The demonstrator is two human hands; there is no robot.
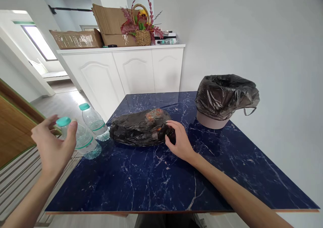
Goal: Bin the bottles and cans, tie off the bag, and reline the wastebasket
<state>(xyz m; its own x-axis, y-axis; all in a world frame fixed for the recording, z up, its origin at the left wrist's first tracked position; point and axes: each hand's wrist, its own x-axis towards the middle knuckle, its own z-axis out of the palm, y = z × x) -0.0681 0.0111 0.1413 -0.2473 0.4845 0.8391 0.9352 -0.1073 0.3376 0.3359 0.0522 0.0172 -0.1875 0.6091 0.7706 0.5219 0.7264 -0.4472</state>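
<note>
Left hand: here it is, thumb and fingers parted around the cap of the near bottle; contact, I can't tell!
Right hand: curved in a loose C at the right end of the black bag; how firmly, I can't tell.
Black bag: mid-table, crumpled, orange-red patches showing, left end right by the far bottle.
Thin plastic: a broad, gentle hold looks wise; sharp fingertips could tear it.
Table edge: danger spot! 2 bottles at the left; a nudge could topple them toward the metal rack.
Bin: far right, black liner draped over its rim.
Cabinet: behind, bearing a flower basket.
</note>
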